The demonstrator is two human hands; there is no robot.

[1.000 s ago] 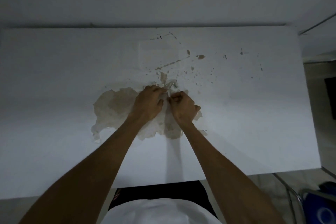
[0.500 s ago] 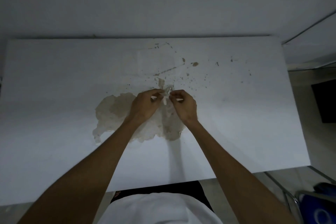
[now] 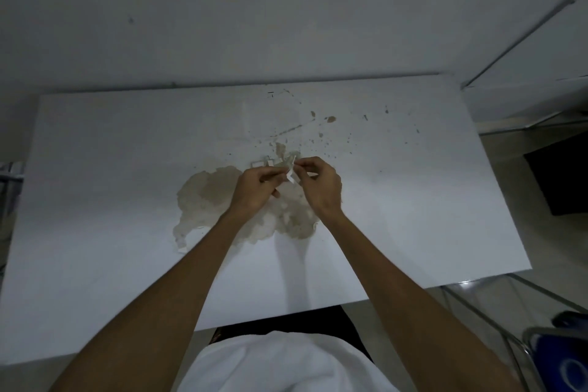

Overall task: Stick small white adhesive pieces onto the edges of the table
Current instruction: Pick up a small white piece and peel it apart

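A white table (image 3: 95, 200) fills the middle of the view, with a large brown peeled patch (image 3: 206, 194) at its centre. My left hand (image 3: 257, 189) and my right hand (image 3: 319, 186) are close together above that patch. Both pinch a small white adhesive piece (image 3: 291, 177) between thumb and fingers. Just beyond my left hand a couple of small white squares (image 3: 262, 163) lie on the table. The lower part of the piece is hidden by my fingers.
Brown specks and chips (image 3: 331, 119) dot the table's far right part. A white wall (image 3: 254, 9) runs behind the far edge. A blue chair (image 3: 560, 363) with a metal frame stands at the lower right, and a dark object (image 3: 560, 178) sits on the floor at right.
My hands have lifted slightly and drawn a little apart, exposing the white piece between them. The camera view has tilted, so the table sits lower in the frame.
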